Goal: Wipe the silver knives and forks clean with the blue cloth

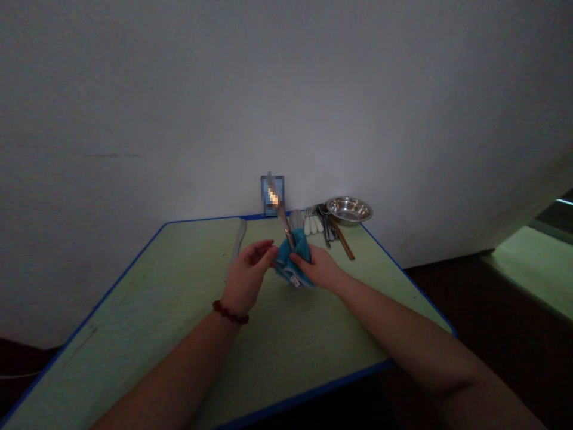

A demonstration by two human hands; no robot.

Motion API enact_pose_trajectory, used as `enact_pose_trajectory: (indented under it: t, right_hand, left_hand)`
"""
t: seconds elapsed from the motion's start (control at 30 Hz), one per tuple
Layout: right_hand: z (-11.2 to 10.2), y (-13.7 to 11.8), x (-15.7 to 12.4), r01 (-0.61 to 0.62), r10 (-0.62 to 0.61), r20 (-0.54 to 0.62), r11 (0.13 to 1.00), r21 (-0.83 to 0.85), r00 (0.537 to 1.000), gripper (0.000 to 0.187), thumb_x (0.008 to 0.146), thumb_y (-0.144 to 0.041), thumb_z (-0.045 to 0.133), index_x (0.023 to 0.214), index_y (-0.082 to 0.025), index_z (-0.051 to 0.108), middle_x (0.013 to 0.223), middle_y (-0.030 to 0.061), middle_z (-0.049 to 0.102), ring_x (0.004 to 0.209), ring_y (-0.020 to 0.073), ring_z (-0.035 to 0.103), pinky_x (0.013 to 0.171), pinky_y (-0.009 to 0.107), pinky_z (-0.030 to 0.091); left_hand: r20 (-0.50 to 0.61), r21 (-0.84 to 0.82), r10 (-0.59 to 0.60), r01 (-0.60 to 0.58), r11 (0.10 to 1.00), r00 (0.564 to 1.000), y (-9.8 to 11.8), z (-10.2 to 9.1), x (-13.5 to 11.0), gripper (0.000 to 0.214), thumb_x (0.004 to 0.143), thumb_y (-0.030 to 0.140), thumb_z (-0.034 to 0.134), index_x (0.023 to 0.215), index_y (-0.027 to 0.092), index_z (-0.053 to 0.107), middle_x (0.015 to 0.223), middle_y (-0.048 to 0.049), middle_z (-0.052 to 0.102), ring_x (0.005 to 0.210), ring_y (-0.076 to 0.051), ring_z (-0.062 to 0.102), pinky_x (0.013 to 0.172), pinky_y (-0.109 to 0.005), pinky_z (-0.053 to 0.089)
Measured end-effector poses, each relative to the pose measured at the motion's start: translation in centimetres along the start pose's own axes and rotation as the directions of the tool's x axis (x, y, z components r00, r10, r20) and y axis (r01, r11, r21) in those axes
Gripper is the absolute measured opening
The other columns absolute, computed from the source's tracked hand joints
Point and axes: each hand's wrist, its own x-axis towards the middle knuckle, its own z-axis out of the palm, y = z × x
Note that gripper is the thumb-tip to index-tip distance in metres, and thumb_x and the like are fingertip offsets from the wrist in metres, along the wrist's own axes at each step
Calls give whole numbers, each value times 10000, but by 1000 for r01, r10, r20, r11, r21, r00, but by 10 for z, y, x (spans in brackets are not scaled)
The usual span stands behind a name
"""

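A shiny metal table knife [287, 223] stands tilted, its upper end pointing away from me and its lower part wrapped in a small blue cloth [294, 239]. My right hand [317, 266] is closed around the cloth and the knife inside it, with the thumb pressed on the front. At the cloth's left edge, my left hand [253, 266] has its fingers curled and its thumb against the fabric; it wears a dark red bead bracelet [230, 312]. The knife's lower end is hidden. Another knife [239, 239] lies on the table left of the cloth.
On the pale green, blue-edged table [134, 322], several white-handled pieces of cutlery [313, 225], dark metal cutlery [326, 230] and brown chopsticks [344, 240] lie at the back right. A steel bowl [350, 210] sits behind them. A blurred-out upright rectangle [265, 203] stands against the wall.
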Motion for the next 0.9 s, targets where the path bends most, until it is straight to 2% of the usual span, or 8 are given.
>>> enact_pose_trajectory:
  t: [0.13, 0.3, 0.43, 0.6, 0.7, 0.9]
  right_hand:
    - [0, -2, -2, 50, -48, 41, 998, -45, 998, 327, 762, -379, 423, 988, -174, 542, 889, 75, 625, 808, 179, 569, 692, 288, 422]
    - [1, -3, -3, 78, -71, 89, 994, -78, 994, 303, 764, -373, 419, 943, -174, 560, 858, 67, 628, 790, 178, 569, 674, 285, 419]
    - [2, -3, -4, 120, -108, 132, 989, -82, 985, 301, 765, -367, 412, 915, -156, 565, 854, 80, 626, 782, 180, 569, 670, 281, 419]
    - [2, -5, -5, 122, -108, 166, 990, -77, 980, 288, 759, -359, 420, 906, -160, 568, 845, 72, 629, 770, 180, 574, 665, 276, 418]
    - [0, -7, -5, 126, -110, 177, 988, -84, 978, 281, 759, -354, 420, 891, -158, 571, 837, 74, 629, 759, 182, 573, 656, 279, 416]
    - [1, -7, -6, 141, -123, 193, 986, -85, 974, 260, 742, -370, 444, 855, -176, 575, 799, 49, 627, 718, 162, 564, 626, 259, 405]
  left_hand:
    - [41, -3, -32, 33, 999, 999, -2, -1, 1, 381, 588, 337, 635, 903, 132, 577, 805, -48, 614, 682, -129, 544, 668, -286, 435]
    - [121, 9, -67, 66, 998, 990, -3, -2, 2, 408, 597, 342, 622, 937, 122, 578, 847, -70, 624, 696, -137, 546, 643, -278, 426]
    - [106, 45, -118, 114, 993, 987, 5, -1, -1, 395, 597, 336, 616, 930, 125, 592, 812, -60, 645, 649, -130, 546, 574, -245, 410]
    - [139, 53, -134, 128, 990, 981, 8, 1, -3, 299, 590, 309, 620, 848, 156, 625, 732, -25, 653, 612, -123, 542, 528, -221, 398]
    - [111, -1, -116, 117, 993, 987, 4, 2, -1, 241, 582, 291, 628, 786, 162, 624, 713, -17, 639, 581, -109, 528, 503, -208, 386]
    - [118, -72, -67, 76, 995, 991, -4, 1, 3, 180, 574, 297, 640, 583, 154, 531, 560, 34, 557, 511, -76, 480, 491, -195, 366]
